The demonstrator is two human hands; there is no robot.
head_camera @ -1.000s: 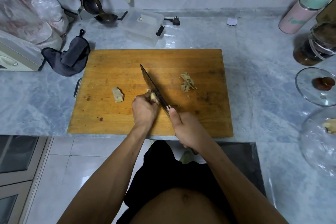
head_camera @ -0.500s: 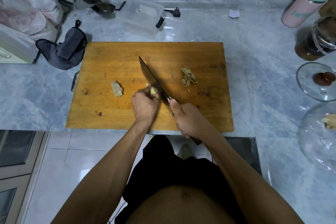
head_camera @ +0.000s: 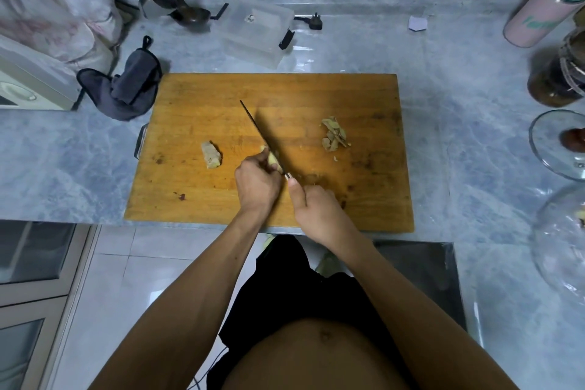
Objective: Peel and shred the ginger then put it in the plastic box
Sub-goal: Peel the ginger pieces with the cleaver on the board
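Wooden cutting board [head_camera: 221,98], set along the counter's front edge, carries the work. Left hand [head_camera: 257,182]: fingers curled tight around a peeled ginger piece [head_camera: 273,159], pinning it near the board's middle, toward the front edge. Right hand [head_camera: 316,209]: closed around the handle of a knife [head_camera: 262,136], thumb laid along the spine; blade edge-on to the camera, running diagonally toward the board's back-left, pressed against the right side of the held ginger. A second ginger piece [head_camera: 211,154], skin seemingly partly on, lies apart toward the board's left edge. Ginger peelings [head_camera: 334,134] sit heaped toward the right edge. Plastic box [head_camera: 258,30], clear, rests at the counter's back edge behind the board, apparently lidded; its contents cannot be made out. Step judged in hand: slicing the held piece thin, ahead of shredding. Advice: keep left fingertips tucked behind the knuckles, blade flat guided against them, slices even and thin, the piece seated on a flat face so it does not roll.
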